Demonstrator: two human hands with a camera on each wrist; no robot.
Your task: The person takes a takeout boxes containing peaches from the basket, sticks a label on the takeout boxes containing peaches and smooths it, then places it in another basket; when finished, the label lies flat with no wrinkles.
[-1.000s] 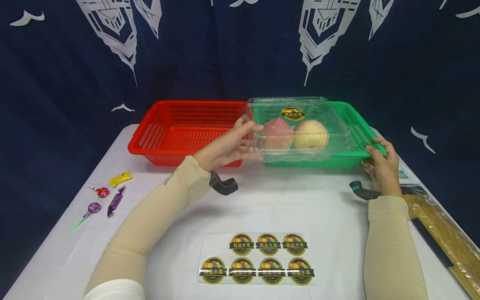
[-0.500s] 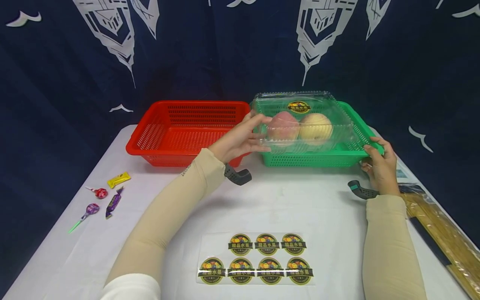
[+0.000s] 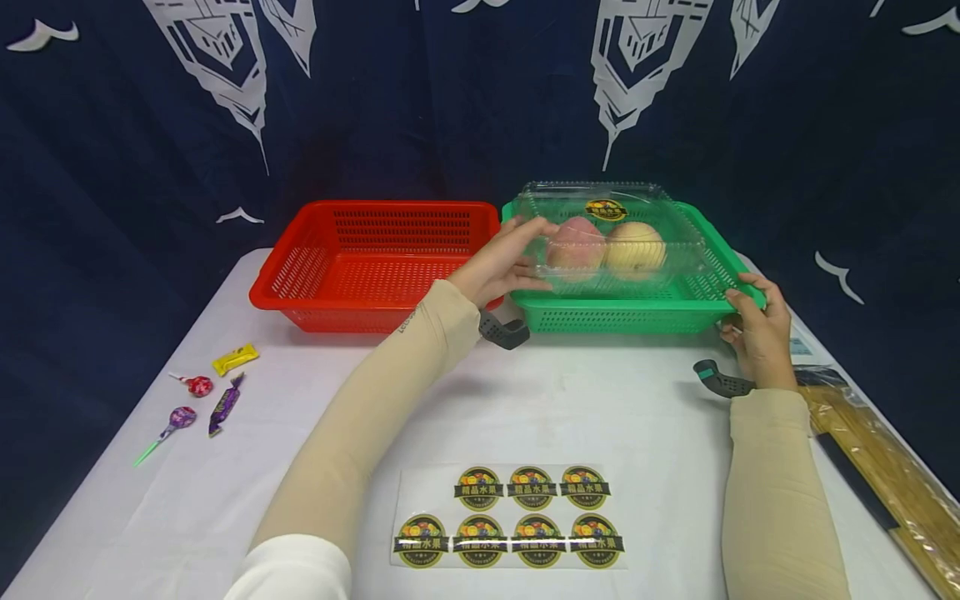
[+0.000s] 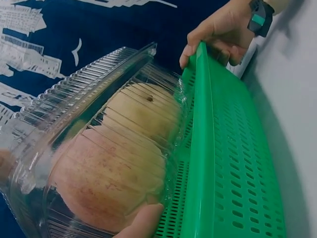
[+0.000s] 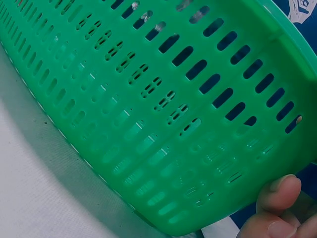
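The clear clamshell box (image 3: 611,242) of two peaches (image 3: 606,247) was held by the left hand (image 3: 504,262), fingers curled on its end, and had been lowered further into the green basket (image 3: 637,312). The basket's corner was clasped by the right hand (image 3: 757,329).

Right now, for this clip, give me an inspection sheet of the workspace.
Surface: white table.
Job's things: clear box with two peaches, partly inside green basket.
Clutter: red basket, sticker sheet, candies, wrapped flat pack at the table's right edge.
Hands: left hand holds the clear box; right hand grips the green basket's corner.
Cables: nothing seen.
Surroundings: dark blue printed cloth.
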